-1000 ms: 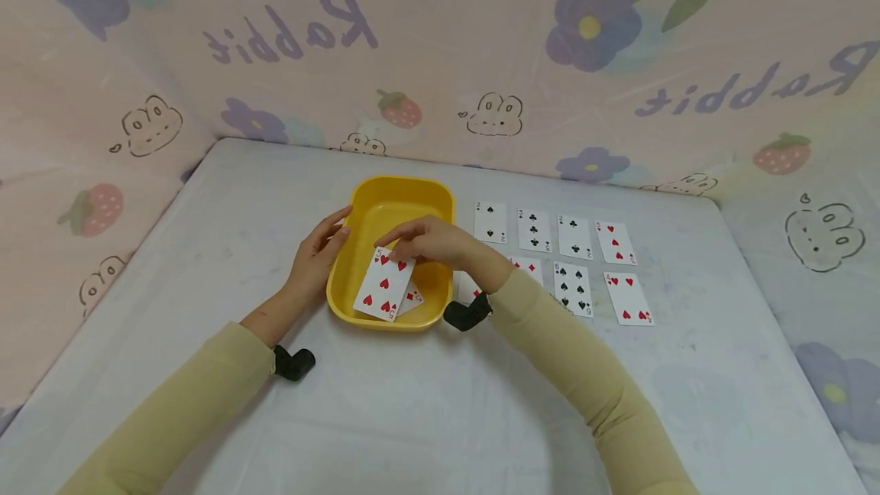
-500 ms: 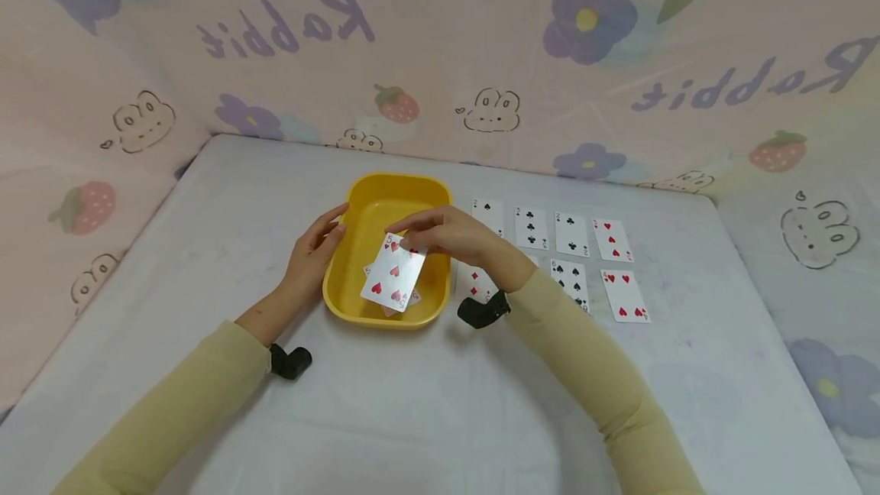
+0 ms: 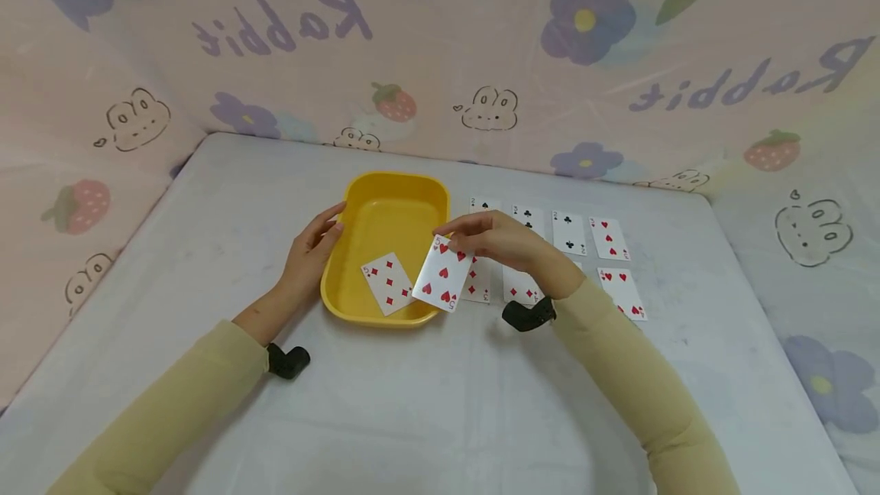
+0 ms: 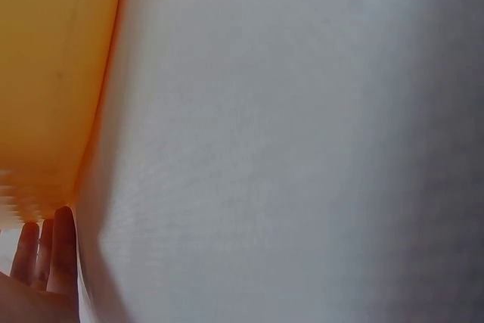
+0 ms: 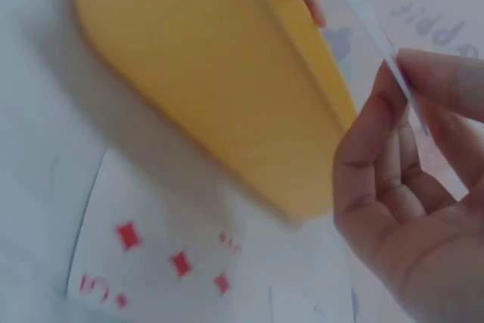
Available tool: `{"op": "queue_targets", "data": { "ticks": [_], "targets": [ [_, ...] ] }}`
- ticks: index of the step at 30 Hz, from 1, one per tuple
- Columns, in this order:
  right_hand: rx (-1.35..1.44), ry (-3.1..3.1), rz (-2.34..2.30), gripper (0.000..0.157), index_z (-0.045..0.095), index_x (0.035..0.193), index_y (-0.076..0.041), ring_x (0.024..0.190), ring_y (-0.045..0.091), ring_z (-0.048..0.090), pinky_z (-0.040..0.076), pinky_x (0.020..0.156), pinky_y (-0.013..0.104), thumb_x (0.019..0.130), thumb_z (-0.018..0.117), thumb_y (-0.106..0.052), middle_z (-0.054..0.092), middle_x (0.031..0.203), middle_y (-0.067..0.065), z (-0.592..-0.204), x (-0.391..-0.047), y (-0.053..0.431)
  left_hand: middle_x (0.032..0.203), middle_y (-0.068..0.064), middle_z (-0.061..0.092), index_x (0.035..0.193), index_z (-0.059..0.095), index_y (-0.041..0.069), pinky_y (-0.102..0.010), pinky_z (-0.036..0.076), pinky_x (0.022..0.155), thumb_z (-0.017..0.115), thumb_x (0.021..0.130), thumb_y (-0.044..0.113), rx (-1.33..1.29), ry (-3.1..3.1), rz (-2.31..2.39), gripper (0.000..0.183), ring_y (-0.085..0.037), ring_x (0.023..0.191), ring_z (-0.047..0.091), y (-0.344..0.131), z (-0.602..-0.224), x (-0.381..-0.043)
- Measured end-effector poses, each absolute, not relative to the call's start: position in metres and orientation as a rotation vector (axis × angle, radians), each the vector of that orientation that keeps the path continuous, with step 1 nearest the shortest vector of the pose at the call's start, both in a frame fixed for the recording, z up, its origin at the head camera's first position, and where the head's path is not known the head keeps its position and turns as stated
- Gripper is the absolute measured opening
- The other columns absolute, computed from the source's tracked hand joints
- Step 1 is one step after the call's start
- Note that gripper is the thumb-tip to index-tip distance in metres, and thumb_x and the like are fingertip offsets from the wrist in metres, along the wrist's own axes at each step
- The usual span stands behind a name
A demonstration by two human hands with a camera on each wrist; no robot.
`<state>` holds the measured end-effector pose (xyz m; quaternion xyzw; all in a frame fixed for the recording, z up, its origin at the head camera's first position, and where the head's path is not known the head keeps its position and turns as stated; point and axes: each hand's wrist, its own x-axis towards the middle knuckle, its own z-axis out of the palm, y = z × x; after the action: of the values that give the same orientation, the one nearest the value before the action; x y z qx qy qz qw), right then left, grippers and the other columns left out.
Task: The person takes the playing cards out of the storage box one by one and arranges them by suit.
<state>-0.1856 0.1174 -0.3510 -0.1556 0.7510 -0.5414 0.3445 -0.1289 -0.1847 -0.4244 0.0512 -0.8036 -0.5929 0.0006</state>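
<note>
My right hand (image 3: 505, 241) pinches a playing card, the five of hearts (image 3: 440, 281), by its upper edge between thumb and fingers. The card hangs over the right rim of a yellow plastic tray (image 3: 371, 189). In the right wrist view the same card (image 5: 370, 24) shows edge-on at the fingertips. A five of diamonds (image 3: 386, 281) lies face up inside the tray. My left hand (image 3: 307, 250) rests against the tray's left side. Its fingers (image 4: 63, 251) look straight and touch the outer wall in the left wrist view.
Right of the tray, face-up cards lie in two rows, among them a two of clubs (image 3: 568, 231), a three of hearts (image 3: 608, 237) and a four of hearts (image 3: 624, 296). My right hand and forearm cover part of them. A patterned curtain (image 3: 426, 44) stands behind the white table (image 3: 385, 411).
My right hand has lifted the five of hearts from the tray and carried it rightward to the rim, uncovering the five of diamonds. The left hand stays at the tray.
</note>
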Motion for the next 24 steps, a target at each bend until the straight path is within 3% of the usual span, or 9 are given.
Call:
{"op": "queue_targets", "data": {
  "ticks": [7, 17, 24],
  "targets": [
    [-0.376, 1.959, -1.383, 0.034, 0.063, 0.125, -0.005, 0.091, 0.018, 0.056, 0.048, 0.086, 0.028, 0.091, 0.063, -0.013, 0.063, 0.099, 0.001, -0.358, -0.182, 0.133, 0.14, -0.013, 0.044, 0.147, 0.039, 0.032, -0.019, 0.043, 0.089, 0.043, 0.101, 0.044, 0.175, -2.528, -1.863, 0.048, -0.028, 0.121, 0.046, -0.186, -0.425, -0.13],
    [-0.408, 1.97, -1.313, 0.033, 0.065, 0.123, -0.008, 0.093, 0.018, 0.055, 0.049, 0.086, 0.028, 0.091, 0.064, -0.014, 0.063, 0.104, 0.001, -0.374, -0.168, 0.153, 0.139, -0.014, 0.045, 0.147, 0.039, 0.032, -0.02, 0.044, 0.089, 0.042, 0.101, 0.043, 0.185, -2.538, -1.866, 0.047, -0.029, 0.119, 0.047, -0.185, -0.424, -0.128],
    [-0.403, 2.031, -1.242, 0.03, 0.068, 0.119, -0.014, 0.101, 0.02, 0.06, 0.047, 0.091, 0.032, 0.09, 0.065, -0.019, 0.066, 0.116, 0.001, -0.386, -0.158, 0.163, 0.138, -0.014, 0.044, 0.147, 0.038, 0.034, -0.014, 0.045, 0.084, 0.042, 0.101, 0.044, 0.176, -2.52, -1.9, 0.048, -0.027, 0.115, 0.048, -0.185, -0.421, -0.127]
  ]
}}
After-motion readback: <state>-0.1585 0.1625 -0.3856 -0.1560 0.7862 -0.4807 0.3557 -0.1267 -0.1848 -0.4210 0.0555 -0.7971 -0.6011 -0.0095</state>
